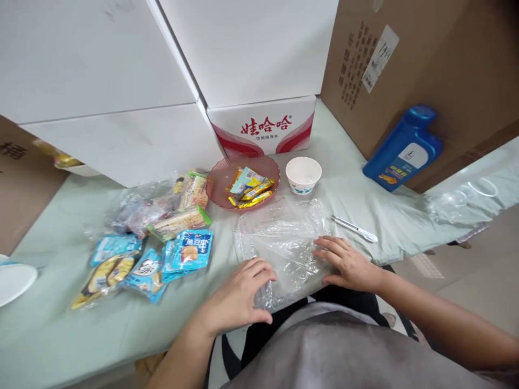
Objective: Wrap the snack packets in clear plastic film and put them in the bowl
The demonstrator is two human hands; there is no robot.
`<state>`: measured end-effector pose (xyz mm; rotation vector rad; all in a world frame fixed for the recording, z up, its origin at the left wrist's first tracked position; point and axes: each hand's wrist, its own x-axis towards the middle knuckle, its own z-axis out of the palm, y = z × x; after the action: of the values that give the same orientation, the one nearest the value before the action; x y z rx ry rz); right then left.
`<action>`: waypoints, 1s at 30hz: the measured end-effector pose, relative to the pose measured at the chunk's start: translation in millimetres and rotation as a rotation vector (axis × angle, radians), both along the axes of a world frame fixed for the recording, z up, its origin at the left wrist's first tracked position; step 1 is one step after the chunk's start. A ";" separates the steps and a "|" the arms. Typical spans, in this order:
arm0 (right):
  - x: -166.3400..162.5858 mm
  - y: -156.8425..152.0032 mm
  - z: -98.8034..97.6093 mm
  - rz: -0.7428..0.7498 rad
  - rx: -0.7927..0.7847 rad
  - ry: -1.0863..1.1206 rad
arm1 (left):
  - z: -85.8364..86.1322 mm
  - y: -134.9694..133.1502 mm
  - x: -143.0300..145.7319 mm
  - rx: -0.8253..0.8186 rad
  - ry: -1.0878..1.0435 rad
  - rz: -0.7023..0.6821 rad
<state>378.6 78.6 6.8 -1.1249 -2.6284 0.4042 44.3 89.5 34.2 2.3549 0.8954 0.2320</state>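
A crinkled clear plastic bag (279, 243) lies flat on the green cloth before me. At its left edge rests my left hand (243, 292), fingers apart and slightly bent, thumb held away. My right hand (348, 265) touches the bag's right side with its fingers spread. Neither hand grips anything that I can see. Just beyond the bag stand a pink glass plate (219, 189) with several yellow snack packets (255, 193) on it and a white paper bowl (304, 175). A white utility knife (354, 229) lies beyond my right hand.
Blue snack packets (190, 251), packaged crackers (180, 222) and a yellow packet (105, 278) lie on the left. White boxes (259, 54) and a brown carton (389, 81) form the back. A blue bottle (405, 148) leans against the carton. A white plate (16, 283) sits far left.
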 end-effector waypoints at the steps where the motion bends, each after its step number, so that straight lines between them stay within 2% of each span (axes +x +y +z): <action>1: -0.8 0.8 0.6 -0.012 0.004 0.029 | -2.8 -6.1 -2.6 -0.004 0.020 0.003; 4: -2.7 5.3 2.2 -0.025 -0.017 0.139 | -15.1 -18.3 -13.4 0.015 -0.002 0.060; 7: -3.6 9.1 3.2 -0.067 -0.112 0.239 | -25.3 -26.5 -24.1 -0.017 -0.114 0.156; 10: -2.9 10.5 3.5 -0.148 -0.283 0.313 | -30.3 -33.7 -28.9 -0.151 -0.233 0.377; 12: -1.6 10.5 3.3 -0.146 -0.342 0.342 | -32.0 -36.2 -27.7 -0.247 -0.287 0.552; 14: 0.1 9.7 2.7 -0.080 -0.302 0.314 | -32.9 -35.7 -23.8 -0.288 -0.290 0.690; 18: 2.6 5.4 0.5 0.019 -0.139 0.197 | -31.4 -27.0 -14.3 -0.217 -0.252 0.872; 22: 1.2 3.3 -1.9 -0.094 -0.070 0.223 | -28.8 -16.6 -8.3 -0.129 -0.135 0.958; 28: -3.2 12.2 -4.0 -0.354 -0.125 0.210 | -33.5 -8.2 1.2 0.071 0.047 0.984; 30: -2.7 13.2 -2.4 -0.361 -0.076 0.246 | -34.0 -7.1 4.2 0.099 0.109 0.987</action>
<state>375.9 91.8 4.4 -1.4374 -2.1604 0.5299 48.5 82.4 0.2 1.8212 2.0765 0.5386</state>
